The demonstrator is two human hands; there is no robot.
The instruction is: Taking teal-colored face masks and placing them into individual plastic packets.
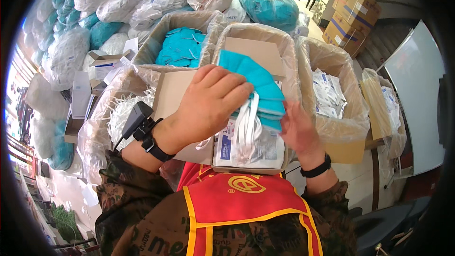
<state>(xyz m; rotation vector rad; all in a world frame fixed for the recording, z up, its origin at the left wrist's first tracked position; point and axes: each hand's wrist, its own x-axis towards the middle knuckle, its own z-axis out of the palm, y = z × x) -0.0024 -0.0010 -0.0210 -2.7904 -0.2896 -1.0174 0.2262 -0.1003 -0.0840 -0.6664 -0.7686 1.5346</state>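
Note:
A fanned stack of teal face masks (253,78) is gripped in my left hand (208,97), with its fingers closed over the stack's left side. White ear loops (248,130) hang in a bunch below the masks. My right hand (301,132), slightly blurred, has its thumb and fingers closed at the stack's right edge. Beneath both hands, an open cardboard box (222,167) holds flat white printed packets (270,154). The lower part of the stack and the loops cover some of these packets.
Plastic-lined bins stand around me: one with teal masks (180,47), one with white straps (121,118), one with white packets (328,94). Filled bags (113,0) pile up at the back left. Stacked cartons (350,19) and a white board (414,90) are on the right.

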